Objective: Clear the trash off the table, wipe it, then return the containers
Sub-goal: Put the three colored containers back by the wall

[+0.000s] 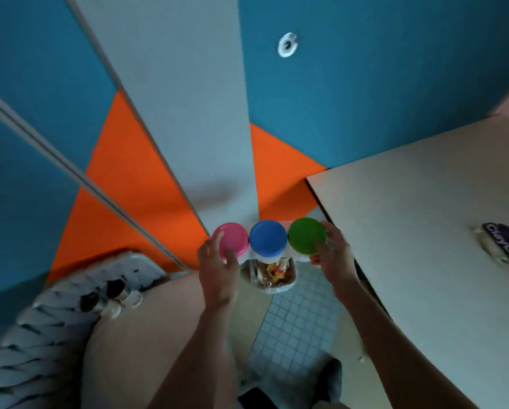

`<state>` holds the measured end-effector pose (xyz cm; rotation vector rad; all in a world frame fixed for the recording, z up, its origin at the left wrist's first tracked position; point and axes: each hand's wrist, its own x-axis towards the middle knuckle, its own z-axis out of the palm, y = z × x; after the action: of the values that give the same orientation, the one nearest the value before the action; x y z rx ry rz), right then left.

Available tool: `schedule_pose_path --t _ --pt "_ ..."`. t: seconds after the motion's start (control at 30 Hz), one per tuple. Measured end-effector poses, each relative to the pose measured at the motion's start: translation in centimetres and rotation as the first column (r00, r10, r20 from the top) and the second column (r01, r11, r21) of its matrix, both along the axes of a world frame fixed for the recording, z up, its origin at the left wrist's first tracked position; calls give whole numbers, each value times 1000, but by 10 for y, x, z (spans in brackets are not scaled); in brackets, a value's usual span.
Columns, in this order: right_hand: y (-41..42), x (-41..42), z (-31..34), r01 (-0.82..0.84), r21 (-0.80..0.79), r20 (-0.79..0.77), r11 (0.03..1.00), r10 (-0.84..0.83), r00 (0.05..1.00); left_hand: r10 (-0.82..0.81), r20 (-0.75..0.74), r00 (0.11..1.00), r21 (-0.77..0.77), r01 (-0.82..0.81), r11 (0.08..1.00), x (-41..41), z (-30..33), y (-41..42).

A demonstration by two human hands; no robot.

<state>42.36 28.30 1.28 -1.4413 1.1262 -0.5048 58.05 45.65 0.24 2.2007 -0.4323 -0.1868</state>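
Gripping three containers (268, 239) between left hand (217, 268) and right hand (333, 255) (row pressed together).

The pink lid (231, 239), blue lid (268, 238) and green lid (307, 236) look like smooth plastic with a soft satin sheen, set on pale plastic tubs. The desk (418, 219) has a smooth, matt, cream laminate-like top, and the clear packet (503, 243) lying on it looks like glossy plastic film with a dark printed label. The floor (297, 323) is small pale tiles with visible grout lines, and the bin (274, 274) below the lids holds crinkled, shiny wrappers.
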Motion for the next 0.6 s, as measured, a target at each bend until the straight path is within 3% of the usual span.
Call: schedule_pose_path --t 0.27,0.6 --pt "-96 -136 33 276 70 147 959 -283 948 -275 40 961 -81 277 957 -98 44 -136" --pt "-170 -279 57 495 148 213 856 -516 830 -699 -27 715 -21 698 715 -196 61 -277"
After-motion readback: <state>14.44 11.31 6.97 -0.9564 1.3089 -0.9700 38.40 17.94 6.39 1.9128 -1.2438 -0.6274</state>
